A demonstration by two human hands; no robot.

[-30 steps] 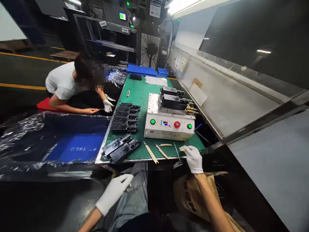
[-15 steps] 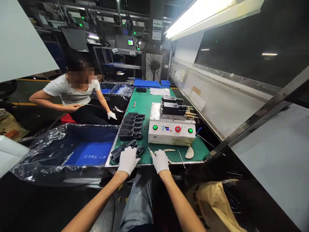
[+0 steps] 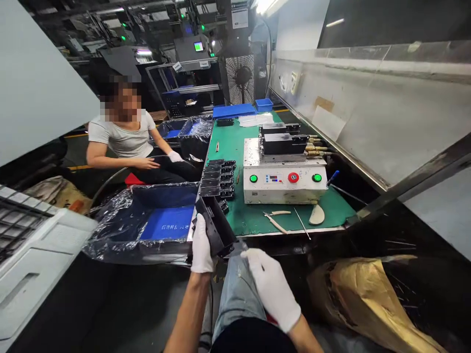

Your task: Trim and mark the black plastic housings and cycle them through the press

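My left hand is closed around the side of a black rectangular plastic housing, tilted over the table's front edge. Its far end points down toward my lap. My right hand is pinched closed at the housing's near end, on a small metal-tipped tool that is mostly hidden and blurred. Both hands wear white gloves. Beyond the left hand, a row of black housings lies on the green table mat. Nippers with pale handles rest to the right.
A white control box with green and red buttons carries more black housings. A plastic-lined bin stands left of the table. Behind it sits a co-worker. A thin rod and a pale half-round piece lie on the mat.
My left hand has lifted a black housing from the mat and drawn it toward me. My right hand has come back off the table to the housing's end. The view has shifted.
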